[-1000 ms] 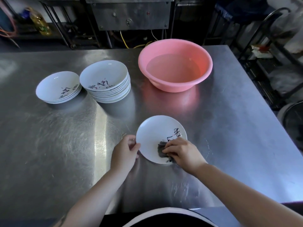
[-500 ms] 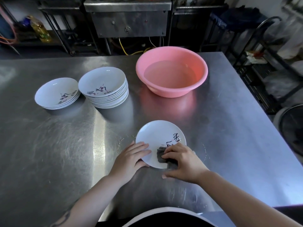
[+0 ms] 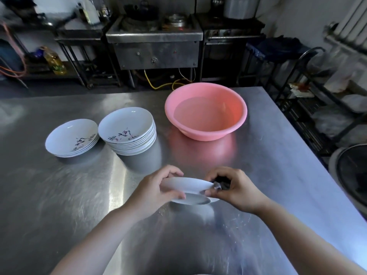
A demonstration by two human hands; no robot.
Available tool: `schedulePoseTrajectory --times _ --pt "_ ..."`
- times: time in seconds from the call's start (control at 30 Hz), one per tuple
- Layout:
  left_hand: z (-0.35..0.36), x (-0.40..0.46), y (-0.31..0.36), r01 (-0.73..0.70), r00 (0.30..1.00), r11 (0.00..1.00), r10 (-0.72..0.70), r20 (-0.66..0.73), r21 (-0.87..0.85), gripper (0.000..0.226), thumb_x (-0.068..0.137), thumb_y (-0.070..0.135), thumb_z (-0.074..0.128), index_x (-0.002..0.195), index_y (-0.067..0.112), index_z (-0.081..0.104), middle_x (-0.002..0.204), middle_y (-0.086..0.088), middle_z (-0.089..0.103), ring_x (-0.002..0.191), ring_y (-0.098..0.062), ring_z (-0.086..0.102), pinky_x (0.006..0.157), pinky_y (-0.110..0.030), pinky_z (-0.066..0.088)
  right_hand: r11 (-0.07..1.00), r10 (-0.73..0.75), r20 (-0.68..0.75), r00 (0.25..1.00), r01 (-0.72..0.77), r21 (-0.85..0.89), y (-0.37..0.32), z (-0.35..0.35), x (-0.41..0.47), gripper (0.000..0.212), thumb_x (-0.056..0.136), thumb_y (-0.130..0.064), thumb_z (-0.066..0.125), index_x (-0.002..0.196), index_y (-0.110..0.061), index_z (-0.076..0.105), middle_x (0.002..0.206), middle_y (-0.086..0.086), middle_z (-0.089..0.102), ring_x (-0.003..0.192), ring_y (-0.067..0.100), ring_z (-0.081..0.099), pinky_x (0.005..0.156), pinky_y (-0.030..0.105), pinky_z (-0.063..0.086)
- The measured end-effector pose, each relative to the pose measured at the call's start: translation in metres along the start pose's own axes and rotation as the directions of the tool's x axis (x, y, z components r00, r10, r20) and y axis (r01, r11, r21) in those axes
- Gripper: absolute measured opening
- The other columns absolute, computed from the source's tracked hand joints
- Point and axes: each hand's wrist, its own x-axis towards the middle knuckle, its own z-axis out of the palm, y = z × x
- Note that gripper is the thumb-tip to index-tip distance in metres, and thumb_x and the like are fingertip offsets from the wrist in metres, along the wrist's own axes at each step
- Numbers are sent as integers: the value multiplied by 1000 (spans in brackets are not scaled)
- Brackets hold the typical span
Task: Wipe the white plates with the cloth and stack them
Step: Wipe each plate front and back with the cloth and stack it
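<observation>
A white plate is lifted off the steel table and tilted nearly on edge, its underside facing me. My left hand grips its left rim. My right hand pinches the right rim through a dark grey cloth. Two stacks of white plates with black brush markings stand at the back left: a low stack and a taller stack to its right.
A pink basin holding water stands behind the plate, right of the tall stack. The table's right edge runs diagonally, with dark wire shelving beyond it. Steel kitchen units stand behind the table.
The plate lay flat on the table with the cloth pressed on it; now both hands have lifted it and tipped it on edge. The view has tilted upward.
</observation>
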Motion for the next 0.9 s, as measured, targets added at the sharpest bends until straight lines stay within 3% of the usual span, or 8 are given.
schedulePoseTrajectory --times 0.1,0.2,0.37,0.47,0.57,0.7,0.8,0.9 --pt "-3 -3 -12 -28 999 985 31 -13 167 57 73 16 84 102 51 51 108 39 54 95 11 54 76 -2 38 998 51 -10 999 -50 46 -1 -1 5 20 73 -16 84 78 -22 66 79 6 64 66 18 52 65 34 44" --pt "-2 -9 -21 -4 998 987 14 -60 158 55 79 12 80 111 46 52 108 43 53 96 14 53 79 -1 36 994 87 10 996 -88 69 -2 -1 8 21 72 -15 84 78 -23 66 78 7 64 67 9 51 66 28 42" --pt "-6 -13 -14 23 996 996 -31 -89 -86 62 73 12 82 113 52 58 110 25 66 96 0 63 80 -12 48 983 140 23 990 -142 121 -7 -8 13 22 72 -11 84 79 -24 68 70 -8 61 56 5 49 50 16 39" --pt "-14 -15 0 35 995 962 -60 -84 -272 60 69 25 80 119 51 61 119 17 68 107 -7 66 83 -33 57 950 201 27 979 -202 237 -7 -12 17 22 71 -13 84 87 -20 71 70 -4 64 47 14 45 41 23 38" --pt "-24 -13 13 5 991 933 -52 -121 -361 62 65 28 80 121 48 64 126 13 67 117 -10 63 92 -26 53 909 196 17 980 -188 373 -7 -12 22 28 67 -13 86 92 -14 72 74 -2 69 55 8 59 50 18 46" --pt "-24 -13 19 41 980 828 -143 -140 -559 69 57 20 86 121 38 68 121 1 71 111 -16 68 89 -25 54 767 213 -22 977 -153 623 -4 -9 24 35 66 -14 85 98 -8 72 94 14 72 81 23 68 68 28 55" --pt "-10 -18 19 88 945 701 -283 -163 -708 78 48 16 87 123 26 68 118 -4 73 106 -20 70 89 -30 56 664 336 -176 925 -100 741 -10 0 22 28 69 -18 78 96 -10 73 92 13 70 81 24 65 73 32 55" --pt "1 -20 25 110 895 581 -411 -174 -807 79 44 15 86 120 26 68 116 -8 73 105 -28 70 93 -42 52 873 358 -518 777 -81 481 -23 2 22 16 76 -21 79 90 -25 73 70 -3 66 60 15 59 58 25 51"
